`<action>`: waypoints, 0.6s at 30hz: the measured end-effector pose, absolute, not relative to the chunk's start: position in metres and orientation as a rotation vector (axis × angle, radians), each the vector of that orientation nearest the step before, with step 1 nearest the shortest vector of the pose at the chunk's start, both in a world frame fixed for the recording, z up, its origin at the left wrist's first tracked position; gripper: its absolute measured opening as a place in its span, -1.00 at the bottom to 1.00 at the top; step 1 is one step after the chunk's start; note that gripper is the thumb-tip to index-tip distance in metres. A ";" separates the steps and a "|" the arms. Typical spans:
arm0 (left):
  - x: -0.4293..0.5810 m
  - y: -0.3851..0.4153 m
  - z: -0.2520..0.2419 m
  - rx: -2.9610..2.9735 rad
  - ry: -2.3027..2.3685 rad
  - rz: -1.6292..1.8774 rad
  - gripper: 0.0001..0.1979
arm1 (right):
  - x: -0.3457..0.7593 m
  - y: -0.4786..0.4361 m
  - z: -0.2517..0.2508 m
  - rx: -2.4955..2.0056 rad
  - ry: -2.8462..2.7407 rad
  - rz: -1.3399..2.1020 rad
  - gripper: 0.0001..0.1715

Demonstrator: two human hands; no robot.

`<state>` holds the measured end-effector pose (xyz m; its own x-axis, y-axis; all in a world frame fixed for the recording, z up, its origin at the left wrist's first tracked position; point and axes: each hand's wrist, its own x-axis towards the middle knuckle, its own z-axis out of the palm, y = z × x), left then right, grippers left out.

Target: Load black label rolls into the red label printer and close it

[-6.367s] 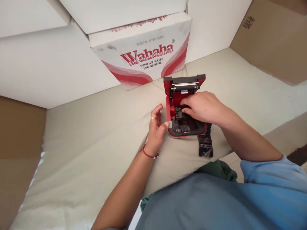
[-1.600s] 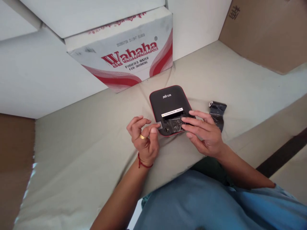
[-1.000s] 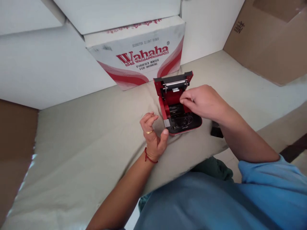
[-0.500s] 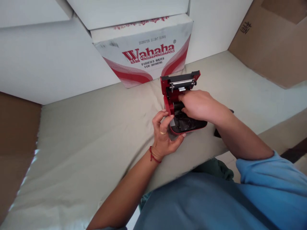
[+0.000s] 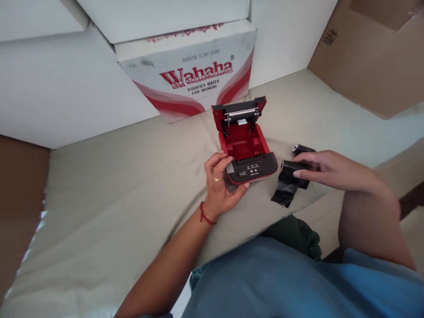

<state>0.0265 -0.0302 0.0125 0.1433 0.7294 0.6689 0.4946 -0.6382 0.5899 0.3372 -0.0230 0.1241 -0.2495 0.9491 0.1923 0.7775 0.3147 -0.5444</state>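
Note:
A small red and black printer (image 5: pixel 247 148) lies on the beige cloth with its lid raised and its red paper bay bare. My left hand (image 5: pixel 221 185) grips the printer's near-left corner, thumb under the front edge, fingers curled on top. My right hand (image 5: pixel 326 170) is off to the printer's right, fingers closed on a black roll (image 5: pixel 293 167) whose loose glossy strip (image 5: pixel 285 192) trails down onto the cloth. A second black roll (image 5: pixel 300 148) lies just behind that hand.
A white and red Wahaha water carton (image 5: pixel 195 75) stands against the white wall behind the printer. A brown cardboard box (image 5: pixel 371 53) sits at the back right, another brown panel (image 5: pixel 20 194) at the left. The beige cloth (image 5: pixel 115 185) covers the surface.
My right hand has come out of the printer's bay and moved right, carrying the black roll with it. The bay now shows bare red. My left hand stays on the printer's corner.

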 end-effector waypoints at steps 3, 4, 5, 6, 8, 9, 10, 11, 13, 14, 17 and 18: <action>0.025 -0.030 0.014 2.194 1.204 1.469 -0.30 | 0.332 -0.017 0.104 -1.613 -2.069 0.516 -0.42; 0.025 -0.030 0.014 2.193 1.200 1.468 -0.31 | 0.331 -0.015 0.098 -1.645 -2.060 0.538 -0.43; 0.025 -0.030 0.014 2.186 1.189 1.471 -0.31 | 0.332 -0.013 0.093 -1.679 -2.049 0.562 -0.45; 0.024 -0.029 0.014 2.170 1.172 1.478 -0.32 | 0.335 -0.011 0.089 -1.718 -2.034 0.567 -0.47; 0.023 -0.029 0.013 2.107 1.117 1.499 -0.33 | 0.348 -0.005 0.082 -1.818 -2.006 0.484 -0.48; 0.023 -0.029 0.012 2.069 1.089 1.508 -0.34 | 0.357 -0.003 0.078 -1.878 -2.004 0.411 -0.48; 0.023 -0.029 0.012 2.036 1.065 1.515 -0.34 | 0.365 0.000 0.075 -1.937 -2.017 0.343 -0.47; 0.023 -0.029 0.011 2.012 1.050 1.518 -0.35 | 0.373 0.003 0.071 -1.994 -2.046 0.295 -0.45; 0.022 -0.029 0.011 2.001 1.043 1.517 -0.36 | 0.383 0.008 0.062 -2.098 -2.111 0.272 -0.41; 0.022 -0.029 0.011 2.010 1.048 1.511 -0.37 | 0.385 0.010 0.057 -2.140 -2.129 0.277 -0.41; 0.022 -0.029 0.013 2.046 1.075 1.489 -0.39 | 0.384 0.011 0.053 -2.197 -2.117 0.269 -0.47; 0.022 -0.030 0.013 2.052 1.080 1.485 -0.40 | 0.386 0.009 0.057 -2.165 -2.119 0.279 -0.51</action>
